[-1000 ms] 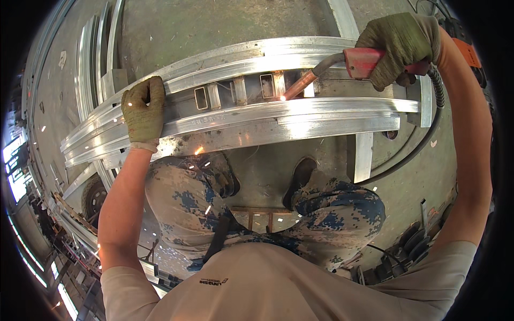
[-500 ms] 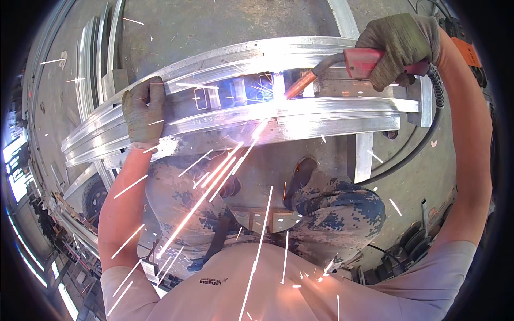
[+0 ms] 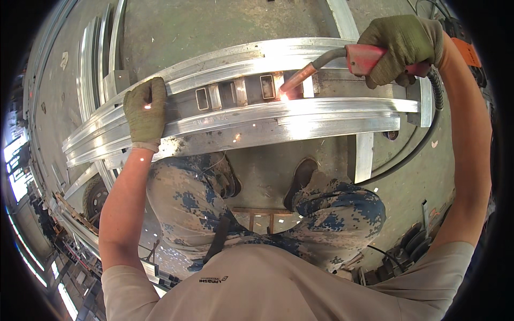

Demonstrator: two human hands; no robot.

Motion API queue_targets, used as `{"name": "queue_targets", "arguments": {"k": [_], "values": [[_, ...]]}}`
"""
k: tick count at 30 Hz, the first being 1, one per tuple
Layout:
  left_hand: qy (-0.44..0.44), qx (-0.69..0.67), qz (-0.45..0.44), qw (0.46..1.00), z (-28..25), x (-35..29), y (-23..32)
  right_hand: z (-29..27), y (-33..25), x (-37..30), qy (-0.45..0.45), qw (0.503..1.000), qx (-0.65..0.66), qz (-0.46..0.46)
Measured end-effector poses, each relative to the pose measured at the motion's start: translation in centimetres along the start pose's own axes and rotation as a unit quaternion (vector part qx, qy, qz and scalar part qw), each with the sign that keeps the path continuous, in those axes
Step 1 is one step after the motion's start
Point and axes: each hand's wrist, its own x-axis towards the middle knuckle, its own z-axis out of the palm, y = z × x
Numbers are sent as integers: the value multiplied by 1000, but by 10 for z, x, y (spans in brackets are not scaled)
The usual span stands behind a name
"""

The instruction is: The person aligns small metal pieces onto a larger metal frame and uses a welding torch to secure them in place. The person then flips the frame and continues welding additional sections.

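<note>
My right hand (image 3: 401, 48), in an olive work glove, is wrapped round the red handle (image 3: 365, 59) of a welding torch. Its copper nozzle (image 3: 299, 78) slants down left to a glowing spot (image 3: 284, 97) on the upper edge of the near metal rail (image 3: 230, 122). My left hand (image 3: 145, 109), gloved too, is closed over the left part of the rails, its fingertips by the far rail (image 3: 214, 74). Several short rectangular tube pieces (image 3: 267, 86) stand between the two rails, their hollow ends showing. Part of the right thumb is hidden.
A black cable (image 3: 423, 147) curves down from the torch on the right. Metal bars (image 3: 364, 158) lie crosswise under the rails. Long profiles (image 3: 88, 69) lie at the far left, with a wheel (image 3: 96, 195) nearer. My knees and a small wooden stool (image 3: 262, 213) are below.
The bright arc and long flying sparks have died to a small glow with a few specks. The tube pieces show clearly now. Both hands have hardly moved.
</note>
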Motion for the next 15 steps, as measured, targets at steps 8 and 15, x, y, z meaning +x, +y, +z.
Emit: {"name": "queue_targets", "arguments": {"k": [8,15], "values": [[43,18,26,999,2,-4,-7,1,18,1,39,997,-60,-29],[36,13,15,999,-1,-6,-3,-3,34,-6,44,996,-72,-4]]}}
